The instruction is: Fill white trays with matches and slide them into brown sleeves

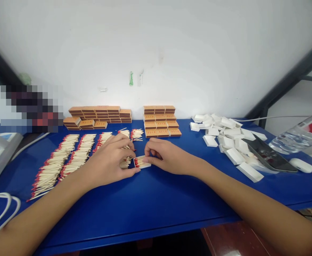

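A small white matchbox tray [145, 165] filled with red-tipped matches [139, 163] lies on the blue table between my hands. My left hand [113, 156] curves around its left end, the thumb at the near corner and a finger at the far side. With fingers drawn together, my right hand [162, 155] pinches at the matches over the tray's right end; its exact fingertip contact is partly hidden. Long rows of loose matches [52, 163] lie left of and behind my left hand, which hides part of them. A smaller bunch of matches [137, 135] lies behind the tray.
Stacked brown matchboxes [97, 113] stand against the wall, with another stepped stack [161, 122] right of them. White empty trays [227, 133] are heaped at right, beside a dark phone [272, 156], a white mouse-like object [301, 165] and a plastic bottle [297, 133]. White cable [9, 199] loops at left.
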Demonstrator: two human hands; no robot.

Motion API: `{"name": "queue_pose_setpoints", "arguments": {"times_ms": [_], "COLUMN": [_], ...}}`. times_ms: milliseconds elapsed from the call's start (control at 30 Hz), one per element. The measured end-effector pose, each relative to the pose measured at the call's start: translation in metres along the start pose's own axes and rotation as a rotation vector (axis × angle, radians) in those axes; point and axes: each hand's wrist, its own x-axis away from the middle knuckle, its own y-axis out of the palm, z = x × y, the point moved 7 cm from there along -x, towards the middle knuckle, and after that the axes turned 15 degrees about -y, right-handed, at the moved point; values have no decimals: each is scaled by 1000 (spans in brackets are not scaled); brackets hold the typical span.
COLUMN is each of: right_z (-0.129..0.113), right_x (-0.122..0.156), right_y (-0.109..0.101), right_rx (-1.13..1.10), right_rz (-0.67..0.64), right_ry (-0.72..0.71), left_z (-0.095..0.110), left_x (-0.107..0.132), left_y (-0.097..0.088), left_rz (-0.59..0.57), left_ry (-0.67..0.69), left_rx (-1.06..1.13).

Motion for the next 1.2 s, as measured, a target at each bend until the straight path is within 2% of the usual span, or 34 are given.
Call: {"name": "queue_pose_setpoints", "arguments": {"times_ms": [267,567,900,1200], "right_z": [-3,1,7,3], "right_x": [-2,-3,-2,-2], "right_y": [6,9,6,2], "right_rx": [-16,7,41,42], "right_rz": [100,63,34,107], "right_ry": [34,71,-8,-21], "left_z": [0,1,-1,0], "left_x": [0,0,0,1], "left_y": [1,0,2,3], "left_rz": [-1,0,-18,-13], "left_ry": [2,-4,-9,-4], "left_rx": [19,16,-3,-1]}}
